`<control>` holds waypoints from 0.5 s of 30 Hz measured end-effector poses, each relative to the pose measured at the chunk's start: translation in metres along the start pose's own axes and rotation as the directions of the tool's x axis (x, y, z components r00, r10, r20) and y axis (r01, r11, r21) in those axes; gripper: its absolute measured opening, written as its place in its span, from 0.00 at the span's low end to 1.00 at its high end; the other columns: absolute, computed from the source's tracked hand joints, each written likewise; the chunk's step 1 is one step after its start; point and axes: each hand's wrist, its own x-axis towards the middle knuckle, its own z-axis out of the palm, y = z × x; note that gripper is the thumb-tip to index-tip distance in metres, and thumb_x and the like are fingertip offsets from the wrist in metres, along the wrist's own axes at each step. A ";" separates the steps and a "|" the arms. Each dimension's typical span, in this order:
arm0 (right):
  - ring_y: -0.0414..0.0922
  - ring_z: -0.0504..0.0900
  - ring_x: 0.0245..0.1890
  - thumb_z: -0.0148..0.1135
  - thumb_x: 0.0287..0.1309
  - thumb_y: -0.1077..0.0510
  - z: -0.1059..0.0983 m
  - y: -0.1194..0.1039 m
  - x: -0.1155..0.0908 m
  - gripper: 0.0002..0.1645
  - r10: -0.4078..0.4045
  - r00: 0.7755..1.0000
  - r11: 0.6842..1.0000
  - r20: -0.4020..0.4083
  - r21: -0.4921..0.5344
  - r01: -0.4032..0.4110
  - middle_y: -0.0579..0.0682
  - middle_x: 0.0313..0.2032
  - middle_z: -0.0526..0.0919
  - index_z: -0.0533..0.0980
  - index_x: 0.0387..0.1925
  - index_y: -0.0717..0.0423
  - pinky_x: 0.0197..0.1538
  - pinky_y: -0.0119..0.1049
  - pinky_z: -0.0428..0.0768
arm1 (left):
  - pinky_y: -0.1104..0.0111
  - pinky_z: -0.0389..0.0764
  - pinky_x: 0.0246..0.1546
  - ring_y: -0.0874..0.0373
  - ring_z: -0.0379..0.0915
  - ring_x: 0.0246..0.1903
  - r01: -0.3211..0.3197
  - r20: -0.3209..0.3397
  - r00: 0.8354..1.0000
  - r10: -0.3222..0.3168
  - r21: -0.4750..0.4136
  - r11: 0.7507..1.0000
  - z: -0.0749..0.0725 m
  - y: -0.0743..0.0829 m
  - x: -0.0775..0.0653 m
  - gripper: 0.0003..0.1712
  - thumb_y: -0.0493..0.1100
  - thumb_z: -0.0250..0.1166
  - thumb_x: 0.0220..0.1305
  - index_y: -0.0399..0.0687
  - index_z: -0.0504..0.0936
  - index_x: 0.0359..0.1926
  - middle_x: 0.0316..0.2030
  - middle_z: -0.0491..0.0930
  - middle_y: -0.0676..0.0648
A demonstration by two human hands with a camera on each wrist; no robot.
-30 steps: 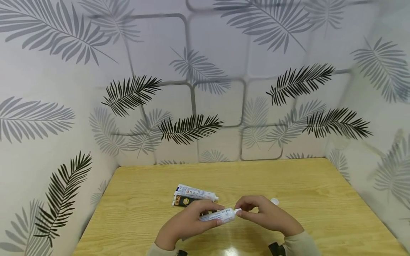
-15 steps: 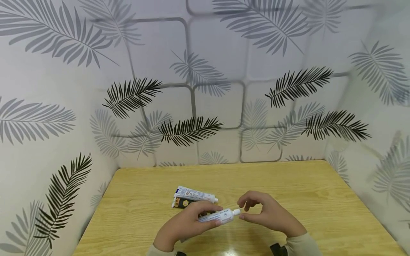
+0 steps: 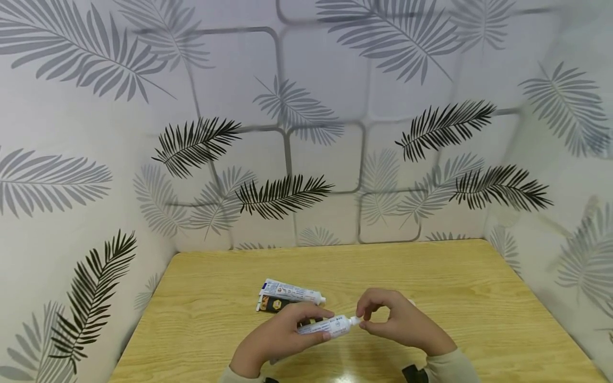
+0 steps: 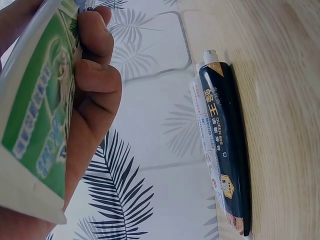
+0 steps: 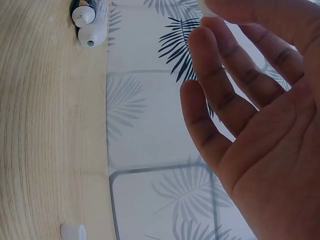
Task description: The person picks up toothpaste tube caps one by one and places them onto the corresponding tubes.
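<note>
- Held toothpaste tube (image 3: 338,325): within the left grip (image 3: 287,331), over the near middle of the table (image 3: 455,276). Cap end points right, clear of the fingers; the far end of the tube runs back under the palm.
- Cap (image 3: 354,321): on the tube's right tip, at the fingertips of the right grip (image 3: 399,322).
- Left grip: curled round the tube body, thumb along the near side, fingers over the far side; spread only as wide as the tube.
- Right grip: thumb and index finger nearly together, pinching the small white cap. Other fingers bent and apart, in the right wrist view.
- Held tube, appearance: white with fine blue print; a green panel with pale blue lettering shows in the left wrist view. Body full, little creased.
- Just beyond the left grip: black tube (image 4: 224,145), gold hexagon, "QUEEN BEE" lettering, white cap on; white tube (image 3: 292,291) alongside on its far side, nozzle uncovered.
- Loose white cap (image 5: 73,232): on the table beyond the right grip.
</note>
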 end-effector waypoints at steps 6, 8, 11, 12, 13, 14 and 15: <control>0.38 0.85 0.39 0.70 0.71 0.57 0.000 0.000 0.000 0.04 0.069 0.997 0.998 0.030 -0.013 -0.069 0.43 0.41 0.87 0.83 0.42 0.43 0.47 0.38 0.85 | 0.72 0.80 0.49 0.69 0.77 0.43 -0.008 -0.007 1.000 0.008 0.007 1.000 0.002 -0.001 0.000 0.22 0.54 0.70 0.74 0.54 0.86 0.63 0.54 0.87 0.54; 0.38 0.85 0.39 0.69 0.72 0.57 0.000 0.000 0.000 0.04 0.091 0.995 0.996 0.040 -0.012 -0.091 0.43 0.41 0.87 0.83 0.42 0.42 0.47 0.37 0.85 | 0.73 0.80 0.48 0.68 0.77 0.42 -0.007 -0.008 1.000 0.007 0.009 1.000 0.002 -0.001 0.000 0.22 0.54 0.70 0.74 0.54 0.86 0.63 0.53 0.87 0.54; 0.38 0.85 0.39 0.68 0.73 0.57 0.000 0.000 0.000 0.03 0.107 0.993 0.994 0.053 -0.008 -0.106 0.43 0.41 0.87 0.83 0.43 0.42 0.47 0.37 0.85 | 0.73 0.80 0.47 0.67 0.78 0.42 -0.008 -0.006 1.000 0.008 0.006 1.000 0.002 -0.001 0.000 0.22 0.54 0.70 0.74 0.53 0.87 0.63 0.53 0.88 0.53; 0.38 0.85 0.39 0.67 0.73 0.57 0.000 0.000 0.000 0.03 0.110 0.992 0.994 0.056 -0.007 -0.110 0.43 0.41 0.87 0.83 0.43 0.42 0.47 0.38 0.85 | 0.73 0.80 0.47 0.66 0.78 0.41 -0.008 -0.005 1.000 0.008 0.005 1.000 0.002 -0.001 0.001 0.21 0.54 0.70 0.74 0.53 0.87 0.63 0.52 0.88 0.53; 0.38 0.85 0.39 0.67 0.74 0.57 0.000 0.000 0.000 0.03 0.114 0.992 0.994 0.060 -0.006 -0.113 0.43 0.41 0.87 0.83 0.43 0.43 0.47 0.38 0.85 | 0.73 0.80 0.46 0.66 0.78 0.41 -0.006 -0.003 1.000 0.006 0.003 1.000 0.002 -0.001 0.001 0.21 0.54 0.70 0.74 0.53 0.87 0.62 0.52 0.88 0.53; 0.38 0.85 0.39 0.66 0.75 0.57 0.000 0.000 0.000 0.03 0.118 0.991 0.993 0.063 -0.005 -0.118 0.43 0.41 0.87 0.83 0.43 0.43 0.47 0.38 0.85 | 0.73 0.80 0.46 0.66 0.78 0.41 -0.004 0.000 1.000 0.004 0.000 1.000 0.003 -0.001 0.001 0.21 0.53 0.70 0.74 0.53 0.87 0.62 0.52 0.88 0.53; 0.38 0.85 0.39 0.65 0.75 0.56 0.000 0.000 -0.001 0.03 0.122 0.990 0.993 0.066 -0.004 -0.122 0.43 0.41 0.88 0.83 0.43 0.43 0.47 0.38 0.85 | 0.73 0.80 0.46 0.67 0.78 0.41 -0.001 0.003 1.000 0.001 -0.004 1.000 0.003 -0.001 0.001 0.21 0.53 0.70 0.74 0.53 0.87 0.62 0.52 0.88 0.53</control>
